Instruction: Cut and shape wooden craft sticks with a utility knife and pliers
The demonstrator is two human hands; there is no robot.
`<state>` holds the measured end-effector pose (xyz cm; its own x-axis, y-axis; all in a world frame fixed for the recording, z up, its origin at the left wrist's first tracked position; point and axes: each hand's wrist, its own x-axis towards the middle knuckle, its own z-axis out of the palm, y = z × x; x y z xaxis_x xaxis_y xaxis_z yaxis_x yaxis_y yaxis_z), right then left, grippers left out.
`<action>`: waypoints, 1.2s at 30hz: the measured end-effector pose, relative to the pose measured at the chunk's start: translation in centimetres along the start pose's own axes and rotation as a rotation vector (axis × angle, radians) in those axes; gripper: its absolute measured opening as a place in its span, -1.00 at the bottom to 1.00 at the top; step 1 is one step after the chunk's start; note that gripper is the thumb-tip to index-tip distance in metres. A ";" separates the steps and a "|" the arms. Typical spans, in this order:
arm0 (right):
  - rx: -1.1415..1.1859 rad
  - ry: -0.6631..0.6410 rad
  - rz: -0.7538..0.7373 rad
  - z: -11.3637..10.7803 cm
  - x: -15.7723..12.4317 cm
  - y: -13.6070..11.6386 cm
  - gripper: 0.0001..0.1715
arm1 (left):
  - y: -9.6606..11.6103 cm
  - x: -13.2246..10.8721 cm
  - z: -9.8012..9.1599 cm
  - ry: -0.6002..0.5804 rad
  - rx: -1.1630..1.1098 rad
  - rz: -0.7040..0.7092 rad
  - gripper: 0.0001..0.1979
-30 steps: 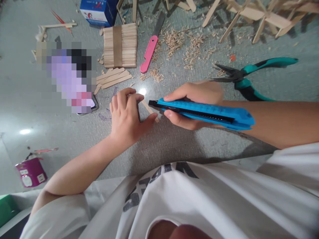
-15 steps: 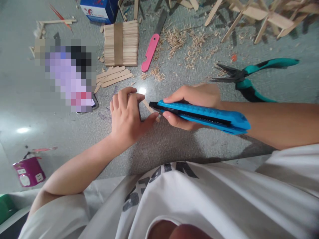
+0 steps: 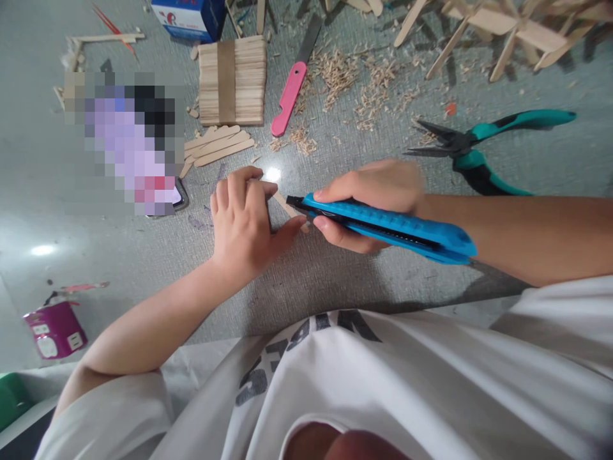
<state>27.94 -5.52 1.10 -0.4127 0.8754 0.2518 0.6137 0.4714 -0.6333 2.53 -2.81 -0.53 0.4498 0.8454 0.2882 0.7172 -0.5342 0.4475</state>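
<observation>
My right hand (image 3: 371,185) is wrapped round a blue utility knife (image 3: 397,222), its black tip pointing left. That tip lies across a wooden craft stick (image 3: 283,202) on the table. With bent fingers and thumb, my left hand (image 3: 244,220) pins the stick down, and its fingers hide the stick's far end. Beyond my left hand lie several loose craft sticks (image 3: 223,148) and a banded bundle of sticks (image 3: 249,80). A pink-handled folding blade (image 3: 290,96) rests ahead of my hands, close to scattered wood shavings (image 3: 338,76).
Open pliers (image 3: 498,126) with teal handles lie to the right. A structure of joined sticks (image 3: 517,35) stands at the back right. A blurred-out phone (image 3: 179,195) lies on the left, behind a purple plug adapter (image 3: 57,329). At the top is a blue-and-white box (image 3: 186,22).
The rear end of the utility knife has dipped slightly toward me and its body has turned a little. My left hand and the craft stick stay nearly in place.
</observation>
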 end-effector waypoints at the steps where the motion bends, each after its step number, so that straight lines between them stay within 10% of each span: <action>1: -0.010 0.025 -0.050 0.1 0.0 0.1 -0.73 | 0.1 0.0 -0.1 0.003 0.009 0.013 -0.33; 12: -0.025 0.010 -0.113 -0.5 -0.2 0.6 -0.76 | 2.6 -2.7 -1.5 -0.100 0.159 0.282 -0.37; 26: 0.057 0.015 0.108 -2.0 1.1 -1.5 -0.80 | 3.6 -4.5 -1.1 -0.260 0.076 0.201 -0.18; 36: 0.147 0.069 -0.055 -1.1 1.4 -0.6 -0.86 | 4.2 -3.5 -2.4 -0.350 0.313 0.303 -0.28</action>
<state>27.77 -4.41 2.63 -0.3922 0.8565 0.3355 0.4845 0.5024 -0.7161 2.68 -7.97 2.37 0.7719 0.6343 0.0428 0.6284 -0.7715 0.1000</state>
